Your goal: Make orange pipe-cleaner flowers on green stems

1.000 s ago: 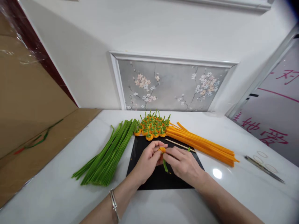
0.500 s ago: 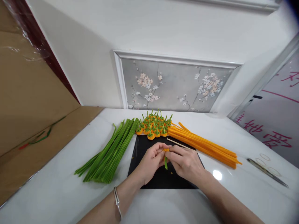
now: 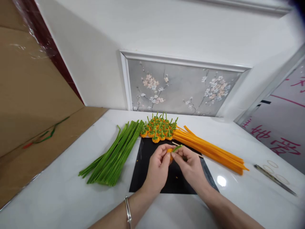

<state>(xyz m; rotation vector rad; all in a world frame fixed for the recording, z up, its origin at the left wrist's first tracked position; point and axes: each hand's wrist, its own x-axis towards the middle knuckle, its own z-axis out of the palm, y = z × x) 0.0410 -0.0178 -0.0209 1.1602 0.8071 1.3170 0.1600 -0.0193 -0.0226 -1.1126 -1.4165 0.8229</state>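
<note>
Over the black mat, my left hand pinches a small orange piece between thumb and fingers. My right hand is closed on the same piece from the other side, at its green stem, which points up to the right. Fingers partly hide the piece. Beyond the mat stand several small orange pumpkin shapes with green stems. A thin wooden stick lies partly behind my right hand.
Green fuzzy stems lie in a bundle at left, orange ones at right. Tweezers and thin rings are at far right. Cardboard borders the white table at left.
The green stem has swung from pointing down to pointing up and right as the hands turned the piece. More of the orange part shows. The view has shifted slightly.
</note>
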